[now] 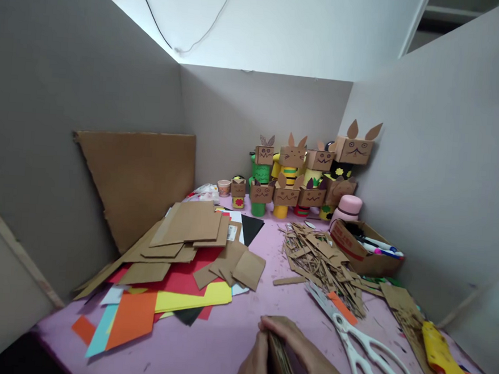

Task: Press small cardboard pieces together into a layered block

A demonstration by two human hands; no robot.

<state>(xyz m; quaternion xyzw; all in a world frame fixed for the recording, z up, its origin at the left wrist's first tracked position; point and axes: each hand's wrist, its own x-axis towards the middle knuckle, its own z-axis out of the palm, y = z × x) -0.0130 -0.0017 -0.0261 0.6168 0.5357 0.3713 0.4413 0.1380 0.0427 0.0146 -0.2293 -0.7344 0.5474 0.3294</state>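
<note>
Between my hands at the bottom of the head view is a thin stack of brown cardboard pieces [280,364], seen edge-on. My left hand [254,365] presses against its left side. My right hand [302,350] closes over its right side, fingers bent round the top end near the left fingertips. The lower part of the stack runs out of the picture. To the right of my hands lie white-handled scissors [352,336], blades pointing away and nearly together. An orange paper strip [342,308] lies beside the blades.
Left are cardboard sheets [191,223] and coloured paper [131,321]. Cardboard scraps [321,260], a pen box [366,258] and a yellow glue gun [451,360] lie right. Cardboard-headed animal figures [286,196] and a pink bottle [347,208] stand behind. Grey panels [263,108] enclose the purple tabletop [204,349].
</note>
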